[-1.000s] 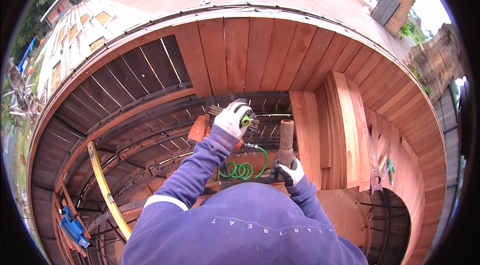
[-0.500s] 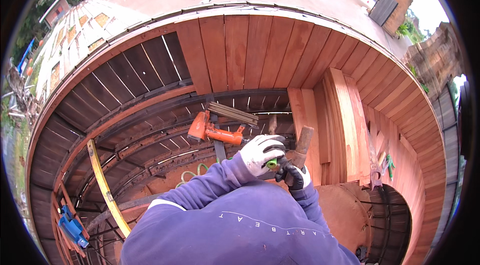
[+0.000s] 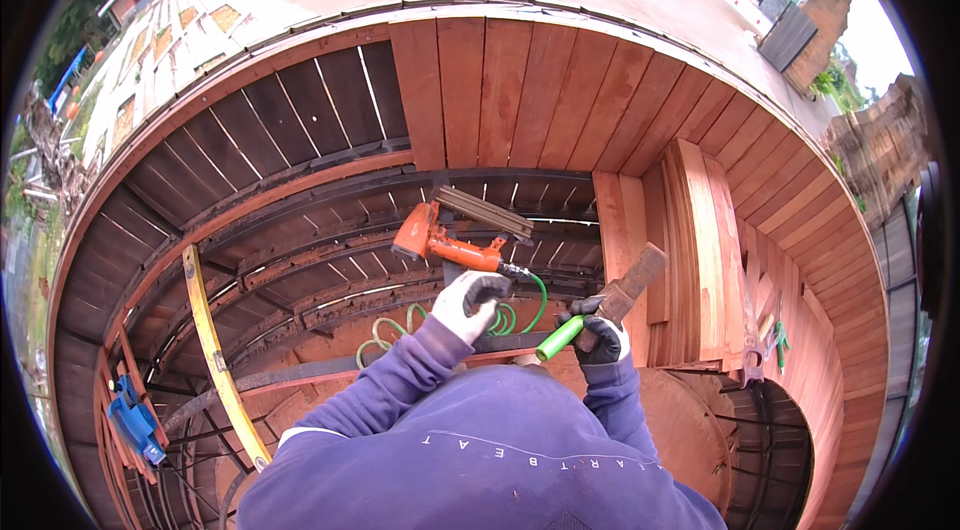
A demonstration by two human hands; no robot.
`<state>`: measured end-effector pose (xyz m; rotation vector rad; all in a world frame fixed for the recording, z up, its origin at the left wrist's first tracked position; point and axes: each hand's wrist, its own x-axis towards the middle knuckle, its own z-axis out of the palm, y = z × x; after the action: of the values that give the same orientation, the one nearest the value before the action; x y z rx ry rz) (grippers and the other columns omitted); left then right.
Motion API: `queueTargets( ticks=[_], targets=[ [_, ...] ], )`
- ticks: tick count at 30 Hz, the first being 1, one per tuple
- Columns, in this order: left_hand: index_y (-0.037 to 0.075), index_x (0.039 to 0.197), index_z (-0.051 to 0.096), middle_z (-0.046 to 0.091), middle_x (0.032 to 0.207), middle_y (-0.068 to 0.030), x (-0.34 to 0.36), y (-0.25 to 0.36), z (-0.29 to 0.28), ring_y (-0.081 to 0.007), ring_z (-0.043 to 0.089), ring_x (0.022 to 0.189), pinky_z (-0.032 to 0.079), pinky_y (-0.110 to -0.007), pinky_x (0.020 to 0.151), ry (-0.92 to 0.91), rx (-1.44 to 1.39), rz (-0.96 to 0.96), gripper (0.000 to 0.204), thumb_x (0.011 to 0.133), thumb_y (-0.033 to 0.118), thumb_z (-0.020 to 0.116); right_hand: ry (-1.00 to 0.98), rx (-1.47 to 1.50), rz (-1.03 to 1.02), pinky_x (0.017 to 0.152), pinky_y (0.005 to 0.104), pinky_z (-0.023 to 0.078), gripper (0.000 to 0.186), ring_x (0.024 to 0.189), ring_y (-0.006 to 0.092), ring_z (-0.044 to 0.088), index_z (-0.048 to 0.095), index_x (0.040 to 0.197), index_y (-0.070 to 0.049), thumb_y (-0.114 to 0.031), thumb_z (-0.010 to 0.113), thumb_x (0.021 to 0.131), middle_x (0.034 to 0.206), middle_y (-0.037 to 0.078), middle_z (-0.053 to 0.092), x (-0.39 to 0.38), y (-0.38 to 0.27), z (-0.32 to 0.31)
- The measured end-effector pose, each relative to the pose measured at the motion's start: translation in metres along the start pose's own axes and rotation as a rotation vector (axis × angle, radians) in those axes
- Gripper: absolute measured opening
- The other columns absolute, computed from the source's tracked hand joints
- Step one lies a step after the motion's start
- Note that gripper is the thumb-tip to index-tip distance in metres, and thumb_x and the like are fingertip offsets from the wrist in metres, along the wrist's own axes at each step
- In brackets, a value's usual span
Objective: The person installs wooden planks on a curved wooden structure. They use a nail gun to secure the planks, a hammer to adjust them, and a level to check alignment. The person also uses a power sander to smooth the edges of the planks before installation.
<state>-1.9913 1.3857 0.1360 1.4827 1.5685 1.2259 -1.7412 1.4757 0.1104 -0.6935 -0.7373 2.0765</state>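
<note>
My right hand (image 3: 598,335), in a dark-palmed glove, grips a green cylinder (image 3: 560,335) together with a rusty brown pipe-like piece (image 3: 637,273) angled up to the right. My left hand (image 3: 470,304), in a white and dark glove, is closed with curled fingers, apart from the green cylinder; I cannot make out whether anything is inside it. Just beyond it lies an orange nail gun (image 3: 460,252) with a long magazine (image 3: 485,212), resting over the dark framework. A green coiled air hose (image 3: 539,302) runs from the gun and hangs behind my hands.
Curved dark ribs (image 3: 280,265) form an open framework ahead and left. Reddish planks (image 3: 510,95) line the far curved wall; loose boards (image 3: 700,255) stand stacked on the right. A yellow level (image 3: 210,330) and a blue tool (image 3: 135,415) sit at the left.
My left hand came over to my right, then withdrew leftward and down from the nail gun's area without the green cylinder, now in my right hand. The brown piece has tilted rightward.
</note>
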Motion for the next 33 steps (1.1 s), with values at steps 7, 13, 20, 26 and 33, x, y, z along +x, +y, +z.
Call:
queueTargets(
  ticks=[7, 13, 20, 26, 33],
  targets=[
    [0.01, 0.138, 0.045, 0.05, 0.137, -0.0107, 0.049, -0.068, -0.006, -0.0299, 0.038, 0.135, 0.018, -0.052, 0.116, -0.102, 1.147, -0.06, 0.063, 0.081, 0.027, 0.066, -0.083, -0.181, 0.091, 0.087, 0.046, 0.052, 0.023, 0.095, 0.0331, 0.064, 0.056, 0.103, 0.001, -0.009, 0.058, 0.082, 0.097, 0.014, 0.06, 0.005, -0.022, -0.023],
    [0.011, 0.135, 0.05, 0.058, 0.126, -0.0128, 0.102, -0.086, -0.002, -0.03, 0.053, 0.121, 0.019, -0.055, 0.115, -0.623, 1.305, -0.293, 0.058, 0.082, 0.031, 0.065, -0.116, -0.179, 0.151, 0.087, 0.0475, 0.054, 0.022, 0.092, 0.0339, 0.064, 0.056, 0.101, 0.002, -0.008, 0.059, 0.081, 0.096, 0.014, 0.06, 0.017, -0.036, -0.042],
    [0.009, 0.12, 0.058, 0.064, 0.112, -0.0117, 0.063, -0.054, -0.001, -0.0294, 0.057, 0.111, 0.026, -0.053, 0.112, -0.355, 1.296, -0.081, 0.035, 0.088, 0.021, 0.053, -0.199, -0.205, 0.168, 0.085, 0.0496, 0.054, 0.023, 0.087, 0.034, 0.065, 0.056, 0.1, -0.001, -0.008, 0.064, 0.079, 0.095, 0.014, 0.061, 0.03, -0.015, -0.082],
    [0.006, 0.114, 0.059, 0.063, 0.102, -0.0122, -0.038, 0.001, -0.05, -0.0304, 0.058, 0.103, 0.031, -0.054, 0.108, -0.071, 1.269, -0.142, 0.032, 0.085, 0.019, 0.055, -0.29, -0.31, 0.178, 0.085, 0.0454, 0.052, 0.024, 0.086, 0.0294, 0.062, 0.056, 0.1, 0.0, -0.009, 0.064, 0.079, 0.094, 0.014, 0.06, 0.044, -0.007, -0.042],
    [0.006, 0.118, 0.057, 0.061, 0.106, -0.0124, -0.194, -0.026, -0.148, -0.0307, 0.054, 0.108, 0.03, -0.052, 0.109, 0.163, 1.34, -0.413, 0.04, 0.081, 0.019, 0.058, -0.378, -0.411, 0.248, 0.084, 0.0448, 0.051, 0.023, 0.085, 0.0297, 0.062, 0.056, 0.099, 0.001, -0.01, 0.064, 0.079, 0.093, 0.013, 0.061, 0.072, 0.056, 0.019]
  ],
)
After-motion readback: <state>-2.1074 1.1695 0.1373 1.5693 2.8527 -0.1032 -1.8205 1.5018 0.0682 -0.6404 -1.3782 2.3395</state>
